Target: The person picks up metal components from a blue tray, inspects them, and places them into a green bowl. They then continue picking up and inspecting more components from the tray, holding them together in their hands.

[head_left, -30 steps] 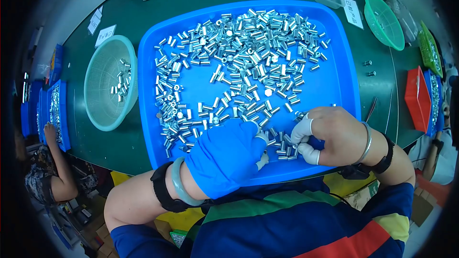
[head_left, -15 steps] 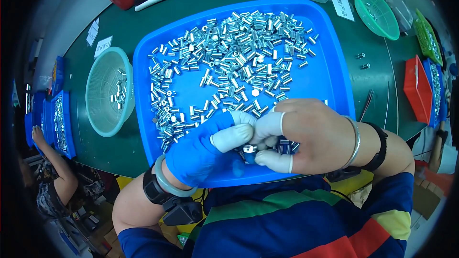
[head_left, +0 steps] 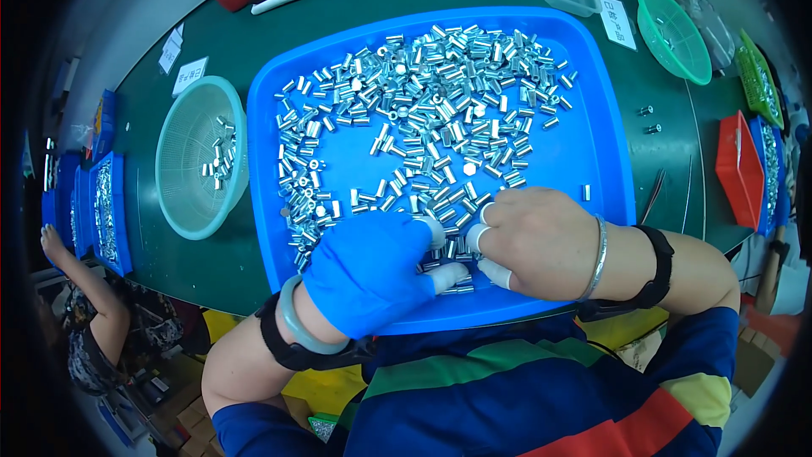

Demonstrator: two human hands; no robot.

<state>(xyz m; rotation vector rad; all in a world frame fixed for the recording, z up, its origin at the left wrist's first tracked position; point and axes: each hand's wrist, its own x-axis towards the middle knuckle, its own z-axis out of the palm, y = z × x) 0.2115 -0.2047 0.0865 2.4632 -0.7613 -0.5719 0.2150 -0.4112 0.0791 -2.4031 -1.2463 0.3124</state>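
Small shiny metal sleeves (head_left: 444, 76) lie heaped in a large blue tray (head_left: 609, 173). My left hand (head_left: 372, 267), in a blue glove with white fingertip covers, is low over the tray's near part. Its thumb and forefinger are apart, with loose sleeves showing between them. Close beside it on the right, my right hand (head_left: 541, 245), bare but for white fingertip covers, is palm down with its fingers curled in. Whatever those fingers hold is hidden beneath them.
A pale green mesh basket (head_left: 173, 161) with some sleeves stands left of the tray; a green basket (head_left: 689, 55) is at the far right. Two loose sleeves (head_left: 650, 118) and thin tools (head_left: 655, 190) lie on the green table (head_left: 660, 152). A red bin (head_left: 737, 169) sits farther right.
My hands were together around a shiny metal piece; now they have parted slightly and lowered over the sleeves. A single sleeve now shows by itself at the tray's right. The view has shifted slightly.
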